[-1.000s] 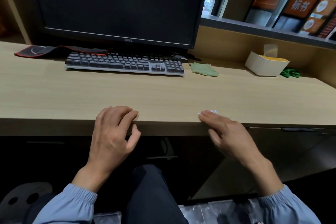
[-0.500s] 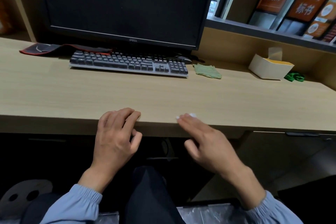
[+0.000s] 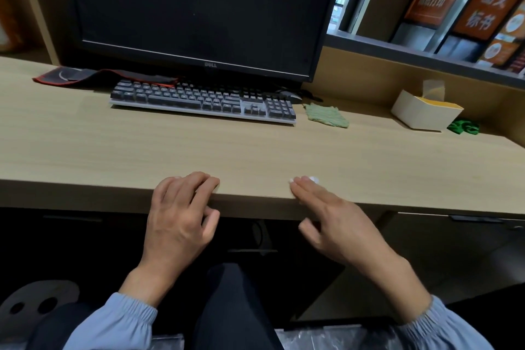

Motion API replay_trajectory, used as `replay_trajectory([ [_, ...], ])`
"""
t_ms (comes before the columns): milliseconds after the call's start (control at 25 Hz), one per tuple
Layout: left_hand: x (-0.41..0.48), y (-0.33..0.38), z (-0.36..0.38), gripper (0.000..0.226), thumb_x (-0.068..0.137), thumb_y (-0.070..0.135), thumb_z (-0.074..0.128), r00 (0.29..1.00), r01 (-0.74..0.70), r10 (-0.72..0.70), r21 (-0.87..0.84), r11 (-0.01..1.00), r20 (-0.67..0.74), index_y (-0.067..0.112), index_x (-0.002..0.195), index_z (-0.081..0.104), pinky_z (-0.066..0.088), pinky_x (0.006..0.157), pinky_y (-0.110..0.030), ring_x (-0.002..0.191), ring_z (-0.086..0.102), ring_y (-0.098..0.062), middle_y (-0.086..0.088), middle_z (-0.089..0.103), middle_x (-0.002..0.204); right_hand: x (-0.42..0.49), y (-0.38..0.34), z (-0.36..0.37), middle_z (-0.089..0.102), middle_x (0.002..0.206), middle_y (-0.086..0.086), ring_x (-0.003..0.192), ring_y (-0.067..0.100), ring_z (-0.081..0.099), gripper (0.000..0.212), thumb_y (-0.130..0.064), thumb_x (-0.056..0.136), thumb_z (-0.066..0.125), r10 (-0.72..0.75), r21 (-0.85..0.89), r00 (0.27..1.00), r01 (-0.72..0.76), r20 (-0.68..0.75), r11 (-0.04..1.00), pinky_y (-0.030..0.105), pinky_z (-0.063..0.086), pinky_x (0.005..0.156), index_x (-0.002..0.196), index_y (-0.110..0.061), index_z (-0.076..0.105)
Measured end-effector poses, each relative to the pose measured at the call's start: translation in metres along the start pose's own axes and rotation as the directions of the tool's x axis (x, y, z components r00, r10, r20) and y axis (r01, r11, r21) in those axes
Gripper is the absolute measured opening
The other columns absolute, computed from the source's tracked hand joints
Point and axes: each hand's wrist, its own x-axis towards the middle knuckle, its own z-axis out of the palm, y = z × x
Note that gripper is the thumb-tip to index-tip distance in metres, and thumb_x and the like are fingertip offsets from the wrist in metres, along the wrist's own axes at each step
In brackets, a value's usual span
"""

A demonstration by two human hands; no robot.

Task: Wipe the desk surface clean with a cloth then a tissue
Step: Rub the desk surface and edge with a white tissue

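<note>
Your right hand (image 3: 335,224): fingers straight and together, pressing a small white tissue (image 3: 313,179) flat on the desk (image 3: 255,150), just inside its front edge. Only a sliver of tissue shows past the fingertips. Your left hand (image 3: 181,216): fingers curled over the same edge, thumb at the front face, gripping the desk. Green cloth (image 3: 326,116) lies further back, just beside the right end of the keyboard (image 3: 199,101), well apart from both hands. Tissue box (image 3: 420,115) at back right.
</note>
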Motion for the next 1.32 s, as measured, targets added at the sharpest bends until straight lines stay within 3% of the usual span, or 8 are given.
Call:
replay_trajectory([
  [120,-0.001,-0.003,0.002,0.044,0.08,0.002,0.062,1.0,-0.012,0.012,0.02,1.0,-0.006,0.005,0.122,0.072,0.039,0.11,-0.048,0.107,0.056,-0.031,-0.013,0.068,0.122,0.007,0.03,-0.014,0.044,0.154,-0.017,0.143,0.003,0.038,0.062,-0.019,0.092,0.056,0.014,-0.062,1.0,-0.014,0.003,0.998,0.022,0.032,0.115,0.15,-0.036,0.045],
  [280,0.0,0.001,0.004,0.042,0.079,0.002,0.062,1.0,0.011,-0.01,0.035,0.999,-0.026,0.005,0.12,0.072,0.039,0.109,-0.047,0.105,0.057,-0.032,-0.013,0.068,0.12,0.016,0.06,-0.045,0.045,0.153,-0.01,0.142,0.009,0.042,0.044,-0.023,0.104,0.043,0.308,-0.023,0.951,-0.307,0.014,0.951,0.022,0.027,0.115,0.146,-0.027,0.054],
  [520,0.0,0.0,0.004,0.042,0.078,0.002,0.064,0.999,0.007,-0.006,0.044,0.999,-0.032,0.007,0.119,0.072,0.039,0.108,-0.046,0.103,0.055,-0.029,-0.011,0.068,0.119,0.022,-0.032,-0.009,0.041,0.157,-0.013,0.147,0.003,0.031,0.05,-0.034,0.101,0.037,-0.086,0.052,0.994,0.083,0.061,0.995,0.018,0.022,0.12,0.149,-0.028,0.049],
  [640,0.0,-0.001,0.004,0.042,0.078,0.003,0.063,0.999,-0.002,0.003,0.046,0.999,-0.032,0.007,0.119,0.072,0.039,0.108,-0.046,0.103,0.054,-0.028,-0.011,0.068,0.119,0.033,0.011,-0.025,0.037,0.155,-0.021,0.145,-0.003,0.028,0.045,-0.03,0.107,0.036,-0.04,0.09,0.994,0.032,0.097,0.995,0.009,0.009,0.117,0.151,-0.035,0.044],
  [800,0.0,0.0,0.004,0.042,0.079,0.004,0.063,1.0,0.009,-0.008,0.05,0.999,-0.026,0.007,0.12,0.072,0.04,0.108,-0.047,0.104,0.055,-0.029,-0.011,0.068,0.12,0.05,0.036,-0.032,0.033,0.161,-0.009,0.148,0.013,0.032,0.045,-0.028,0.108,0.029,0.19,-0.022,0.977,-0.189,0.099,0.982,0.021,0.013,0.119,0.152,-0.03,0.043],
  [1040,0.001,0.0,0.003,0.042,0.079,0.003,0.06,1.0,0.004,-0.002,0.042,0.999,-0.027,0.007,0.119,0.073,0.04,0.108,-0.046,0.105,0.055,-0.027,-0.01,0.069,0.121,0.045,-0.046,-0.013,0.029,0.159,-0.019,0.149,-0.004,0.017,0.048,-0.038,0.109,0.029,-0.198,0.088,0.97,0.187,0.14,0.978,0.014,0.002,0.121,0.156,-0.03,0.037],
  [1240,0.001,0.0,0.003,0.041,0.08,0.003,0.061,1.0,0.002,-0.001,0.041,0.999,-0.032,0.006,0.119,0.073,0.039,0.11,-0.045,0.107,0.056,-0.026,-0.011,0.069,0.12,0.078,0.027,-0.027,0.027,0.164,-0.007,0.151,0.01,0.023,0.052,-0.041,0.11,0.015,0.19,-0.077,0.968,-0.179,0.163,0.981,0.028,0.009,0.122,0.159,-0.029,0.028],
  [1320,0.002,0.001,0.003,0.04,0.08,0.003,0.061,0.999,0.008,-0.006,0.044,0.999,-0.031,0.007,0.118,0.073,0.04,0.109,-0.045,0.106,0.057,-0.025,-0.01,0.069,0.12,0.075,0.004,-0.022,0.025,0.165,-0.005,0.152,0.009,0.018,0.052,-0.041,0.11,0.019,0.145,-0.027,0.978,-0.142,0.153,0.989,0.021,0.006,0.12,0.159,-0.026,0.027],
])
